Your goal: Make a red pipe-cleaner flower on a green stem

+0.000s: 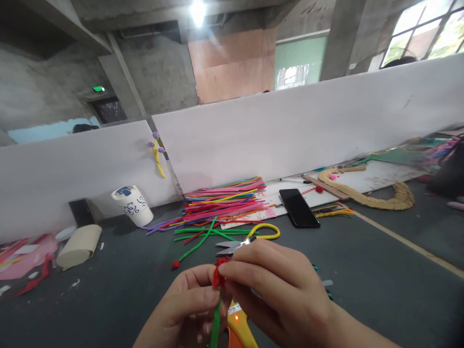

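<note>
My left hand [183, 302] pinches a red pipe-cleaner flower [218, 278] just where its green stem [216, 323] begins, and the stem hangs down below the fingers. From the other side, the fingertips of my right hand [277, 285] are closed on the flower's red head. Behind my hands lie yellow-handled scissors [267, 233], their blades apart. A yellow and orange tool with a small lit lamp, apparently a glue gun [242, 329], is partly hidden beneath my hands. Another green stem with a red bud [175, 265] rests on the table to the left.
Colourful pipe cleaners [221, 205] are piled against the white partition [282, 130]. A black phone [299, 208] lies right of them. At left stand a marked paper cup [133, 205] and a paper roll [79, 246]. A curved braided piece [384, 202] lies at right.
</note>
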`<state>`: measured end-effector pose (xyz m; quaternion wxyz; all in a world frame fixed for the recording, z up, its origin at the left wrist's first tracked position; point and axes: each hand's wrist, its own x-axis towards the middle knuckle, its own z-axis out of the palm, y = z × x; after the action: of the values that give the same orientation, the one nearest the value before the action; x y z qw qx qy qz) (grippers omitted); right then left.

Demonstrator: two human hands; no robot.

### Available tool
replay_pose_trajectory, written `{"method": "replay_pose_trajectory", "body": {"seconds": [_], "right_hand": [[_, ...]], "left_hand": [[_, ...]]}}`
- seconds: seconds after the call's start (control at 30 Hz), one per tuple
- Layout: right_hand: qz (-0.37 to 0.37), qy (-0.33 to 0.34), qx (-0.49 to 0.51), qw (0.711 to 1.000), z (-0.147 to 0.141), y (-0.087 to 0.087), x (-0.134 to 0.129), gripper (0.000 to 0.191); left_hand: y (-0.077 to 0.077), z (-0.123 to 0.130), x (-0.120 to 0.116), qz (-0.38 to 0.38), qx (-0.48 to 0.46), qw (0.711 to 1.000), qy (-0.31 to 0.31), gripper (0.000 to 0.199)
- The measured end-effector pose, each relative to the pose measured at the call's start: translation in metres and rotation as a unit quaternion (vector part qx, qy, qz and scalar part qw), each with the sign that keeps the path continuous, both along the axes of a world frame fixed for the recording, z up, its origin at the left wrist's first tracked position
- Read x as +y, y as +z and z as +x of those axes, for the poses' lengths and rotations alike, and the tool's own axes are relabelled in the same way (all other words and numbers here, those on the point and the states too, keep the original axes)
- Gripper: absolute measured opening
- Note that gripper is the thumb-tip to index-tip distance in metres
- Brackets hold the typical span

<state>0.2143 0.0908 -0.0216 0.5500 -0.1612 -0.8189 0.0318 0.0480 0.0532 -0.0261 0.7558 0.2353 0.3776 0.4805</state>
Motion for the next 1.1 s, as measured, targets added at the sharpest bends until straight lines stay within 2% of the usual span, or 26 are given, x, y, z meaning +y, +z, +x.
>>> {"method": "replay_pose_trajectory", "body": {"seconds": [0.17,0.43,0.63,0.83,1.1], "right_hand": [[-0.005,-0.006,-0.008,1.0,-0.001,-0.004,0.0,0.013],[-0.002,-0.027,-0.025,0.999,-0.002,-0.001,-0.002,0.017],[-0.012,-0.02,-0.007,1.0,-0.004,-0.002,-0.003,0.015],[-0.01,-0.002,-0.03,1.0,-0.003,-0.001,-0.002,0.018],[-0.064,0.01,0.016,0.998,-0.005,-0.005,-0.004,0.01]], "left_hand": [[-0.002,-0.002,0.001,0.019,-0.004,0.999,-0.031,0.018],[0.002,-0.003,0.002,0.038,0.041,0.998,-0.031,0.018],[0.006,-0.001,0.002,0.038,0.038,0.998,-0.017,0.017],[0.01,0.002,0.001,0.026,0.045,0.999,0.005,0.017],[0.018,0.002,0.001,0.022,0.05,0.998,0.012,0.021]]}}
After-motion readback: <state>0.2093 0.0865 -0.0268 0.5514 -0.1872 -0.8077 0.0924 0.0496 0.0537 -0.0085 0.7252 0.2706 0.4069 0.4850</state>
